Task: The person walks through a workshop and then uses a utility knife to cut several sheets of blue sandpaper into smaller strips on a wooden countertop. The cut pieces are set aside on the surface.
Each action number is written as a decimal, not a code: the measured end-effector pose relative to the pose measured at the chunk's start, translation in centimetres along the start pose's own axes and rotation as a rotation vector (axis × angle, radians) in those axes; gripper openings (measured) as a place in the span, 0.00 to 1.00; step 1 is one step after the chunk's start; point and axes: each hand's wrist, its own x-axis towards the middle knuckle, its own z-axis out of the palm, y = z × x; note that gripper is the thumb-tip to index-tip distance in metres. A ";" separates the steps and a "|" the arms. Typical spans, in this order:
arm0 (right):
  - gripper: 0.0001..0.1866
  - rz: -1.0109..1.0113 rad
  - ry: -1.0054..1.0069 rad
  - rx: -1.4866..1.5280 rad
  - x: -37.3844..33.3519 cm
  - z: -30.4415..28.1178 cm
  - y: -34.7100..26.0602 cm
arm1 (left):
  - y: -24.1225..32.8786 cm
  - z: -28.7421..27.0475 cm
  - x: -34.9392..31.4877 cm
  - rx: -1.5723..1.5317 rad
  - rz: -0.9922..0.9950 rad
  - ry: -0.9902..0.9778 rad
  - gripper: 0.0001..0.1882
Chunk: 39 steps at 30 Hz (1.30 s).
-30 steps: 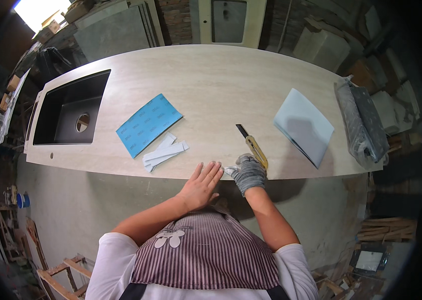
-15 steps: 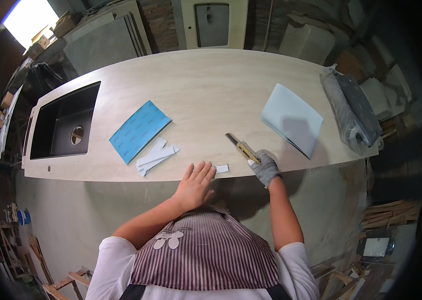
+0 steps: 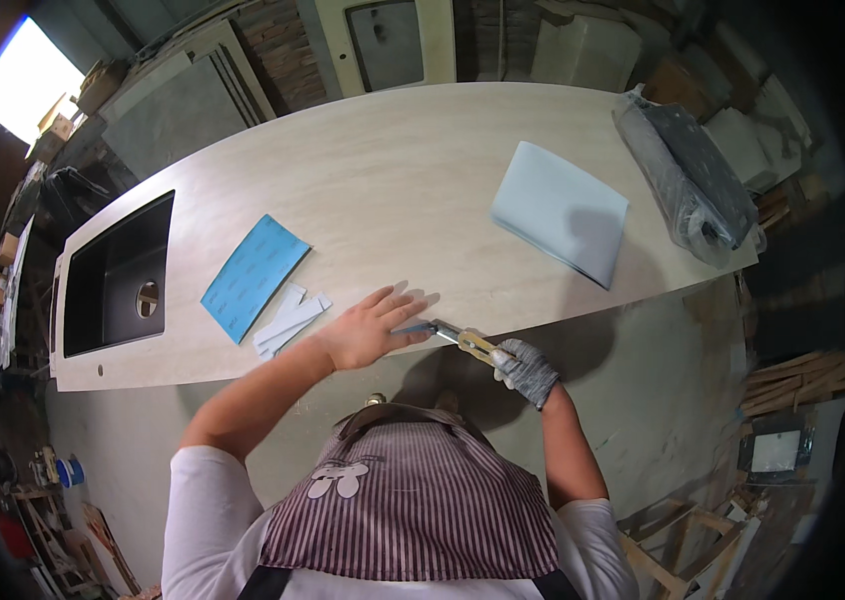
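My bare left hand [image 3: 368,330] lies flat near the front edge of the countertop [image 3: 393,150], fingers stretched out and thumb apart. A small bluish-white strip [image 3: 411,329] shows between its thumb and fingers, partly hidden. In its grey glove, my right hand [image 3: 527,372] is closed around a yellowish utility knife [image 3: 475,345]. The knife points left, its blade end at the strip, close to my left thumb. Several white strips [image 3: 289,322] lie loosely piled left of my left hand. Behind them is a blue sheet of sandpaper [image 3: 256,277].
A folded pale-blue sheet [image 3: 561,212] lies at the right of the countertop. Beyond it rests a dark plastic-wrapped bundle [image 3: 691,175]. A black sink [image 3: 121,275] is set into the left end. Slabs [image 3: 183,125] lean behind, and a wooden frame [image 3: 688,550] stands at lower right.
The knife has swung left and down, from beside my left hand to the strip by my thumb. My left hand has shifted slightly left, its fingers now spread toward the right. The view has tilted.
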 end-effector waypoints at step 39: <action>0.09 -0.278 -0.126 -0.435 1.1 -0.7 0.3 | -2.6 4.5 0.0 -0.088 0.024 -0.097 0.23</action>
